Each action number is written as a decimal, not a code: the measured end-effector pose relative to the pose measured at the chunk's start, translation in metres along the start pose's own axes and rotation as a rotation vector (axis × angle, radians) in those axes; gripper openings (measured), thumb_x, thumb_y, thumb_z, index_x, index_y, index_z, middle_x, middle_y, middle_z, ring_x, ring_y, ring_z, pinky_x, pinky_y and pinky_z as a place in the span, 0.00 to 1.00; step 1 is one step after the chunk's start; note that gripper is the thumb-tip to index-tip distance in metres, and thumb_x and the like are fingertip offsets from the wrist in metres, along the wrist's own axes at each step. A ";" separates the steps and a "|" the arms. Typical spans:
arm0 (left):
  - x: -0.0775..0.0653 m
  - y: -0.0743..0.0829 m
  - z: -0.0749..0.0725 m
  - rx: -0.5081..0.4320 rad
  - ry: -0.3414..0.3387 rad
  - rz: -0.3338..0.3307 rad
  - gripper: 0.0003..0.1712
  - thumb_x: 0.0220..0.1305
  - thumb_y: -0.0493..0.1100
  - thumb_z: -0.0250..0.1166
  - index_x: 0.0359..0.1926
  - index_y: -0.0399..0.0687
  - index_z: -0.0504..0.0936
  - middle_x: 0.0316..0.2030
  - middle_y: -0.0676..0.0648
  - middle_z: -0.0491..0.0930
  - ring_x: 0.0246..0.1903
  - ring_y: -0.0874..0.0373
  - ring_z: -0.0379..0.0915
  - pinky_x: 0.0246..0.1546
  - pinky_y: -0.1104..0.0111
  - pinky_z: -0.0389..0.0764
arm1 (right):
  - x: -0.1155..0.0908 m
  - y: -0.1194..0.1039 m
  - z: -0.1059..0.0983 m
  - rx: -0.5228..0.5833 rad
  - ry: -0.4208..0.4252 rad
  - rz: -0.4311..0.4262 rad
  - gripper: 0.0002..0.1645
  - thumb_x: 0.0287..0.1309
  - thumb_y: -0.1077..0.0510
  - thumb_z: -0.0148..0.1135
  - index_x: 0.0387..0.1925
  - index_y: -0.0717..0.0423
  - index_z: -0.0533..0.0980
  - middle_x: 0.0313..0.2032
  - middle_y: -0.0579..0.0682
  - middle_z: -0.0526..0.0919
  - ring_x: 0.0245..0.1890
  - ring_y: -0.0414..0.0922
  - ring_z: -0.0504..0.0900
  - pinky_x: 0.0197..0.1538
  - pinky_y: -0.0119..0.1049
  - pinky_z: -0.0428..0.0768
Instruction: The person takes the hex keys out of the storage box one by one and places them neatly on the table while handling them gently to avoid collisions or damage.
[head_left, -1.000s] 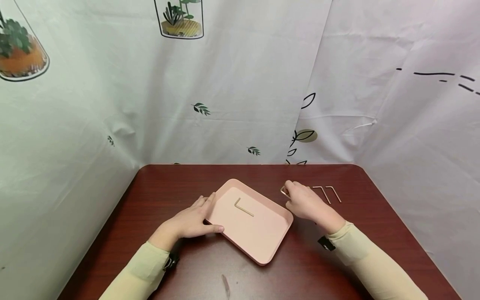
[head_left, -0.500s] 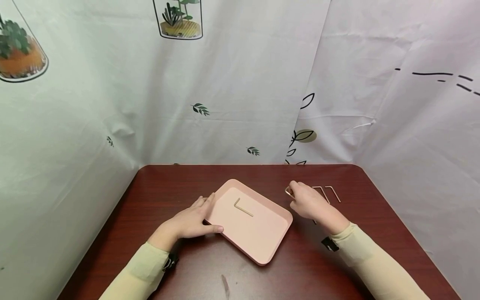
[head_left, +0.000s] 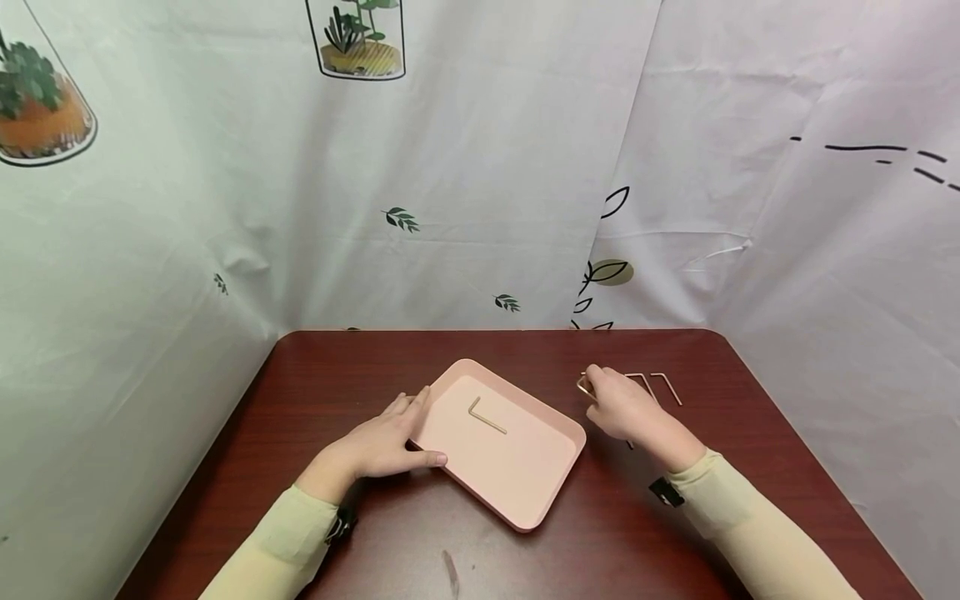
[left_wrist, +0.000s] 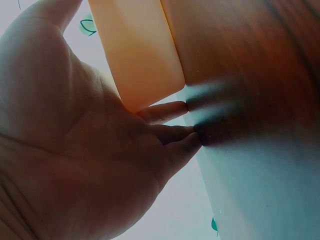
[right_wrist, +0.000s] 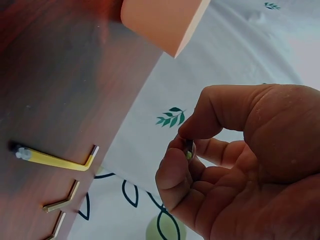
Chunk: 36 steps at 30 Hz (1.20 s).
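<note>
White cloth point(head_left: 187, 167) with plant prints stood at left, ran along the back and continued at right; the brown table point(head_left: 360, 358) lay between. Left hand point(head_left: 386, 439) was spread wide against the left end of a pink tray point(head_left: 517, 479), thumb at its near rim, fingers straight, some fingertips down on the table per the left wrist view. Tray sat flat, turned at an angle. Inside, toward its far left part, lay one L-shaped hex key point(head_left: 488, 422), near neither hand's fingertips. Right of the tray, apart from it, the right hand point(head_left: 626, 410) pinched another key point(head_left: 587, 392) between thumb and curled fingers, mostly hidden by them. The right wrist view showed a yellowish key point(right_wrist: 55, 159) on the table, then two more beside it; farthest right in the head view, the last key point(head_left: 672, 389) lay flat.
</note>
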<state>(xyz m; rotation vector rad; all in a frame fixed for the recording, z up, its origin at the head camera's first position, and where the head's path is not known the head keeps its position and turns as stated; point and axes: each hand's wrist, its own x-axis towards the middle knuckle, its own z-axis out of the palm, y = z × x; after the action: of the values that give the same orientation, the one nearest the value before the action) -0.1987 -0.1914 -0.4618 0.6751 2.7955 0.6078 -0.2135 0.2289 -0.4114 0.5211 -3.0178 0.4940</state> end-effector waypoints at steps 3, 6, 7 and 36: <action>0.000 0.000 0.000 0.002 0.000 0.000 0.75 0.64 0.82 0.68 0.91 0.41 0.47 0.85 0.28 0.54 0.86 0.30 0.47 0.77 0.36 0.66 | -0.002 0.002 0.000 -0.002 -0.002 0.000 0.17 0.51 0.70 0.65 0.44 0.59 0.77 0.37 0.52 0.80 0.35 0.50 0.79 0.42 0.51 0.81; 0.000 0.001 0.000 0.000 0.002 0.003 0.75 0.64 0.82 0.69 0.91 0.41 0.48 0.85 0.28 0.54 0.85 0.30 0.47 0.77 0.36 0.66 | -0.004 0.005 -0.002 -0.007 0.006 0.011 0.16 0.51 0.70 0.65 0.43 0.58 0.76 0.36 0.51 0.79 0.35 0.50 0.79 0.41 0.51 0.81; 0.000 0.001 0.000 -0.001 0.001 0.004 0.74 0.64 0.82 0.68 0.91 0.41 0.48 0.85 0.28 0.54 0.85 0.30 0.47 0.77 0.36 0.66 | -0.004 0.005 -0.003 -0.008 0.010 0.013 0.15 0.52 0.70 0.65 0.42 0.58 0.76 0.35 0.51 0.79 0.34 0.50 0.79 0.41 0.51 0.80; 0.000 -0.001 0.000 0.003 -0.004 0.004 0.74 0.65 0.82 0.68 0.91 0.40 0.47 0.86 0.31 0.53 0.86 0.30 0.46 0.78 0.38 0.64 | -0.009 0.029 -0.011 -0.013 0.037 0.069 0.15 0.52 0.69 0.70 0.43 0.61 0.78 0.34 0.52 0.80 0.35 0.51 0.80 0.42 0.53 0.82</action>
<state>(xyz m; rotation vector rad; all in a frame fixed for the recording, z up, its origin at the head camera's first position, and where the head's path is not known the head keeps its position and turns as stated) -0.1990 -0.1916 -0.4624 0.6824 2.7931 0.6022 -0.2152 0.2614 -0.4104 0.4043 -3.0099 0.4814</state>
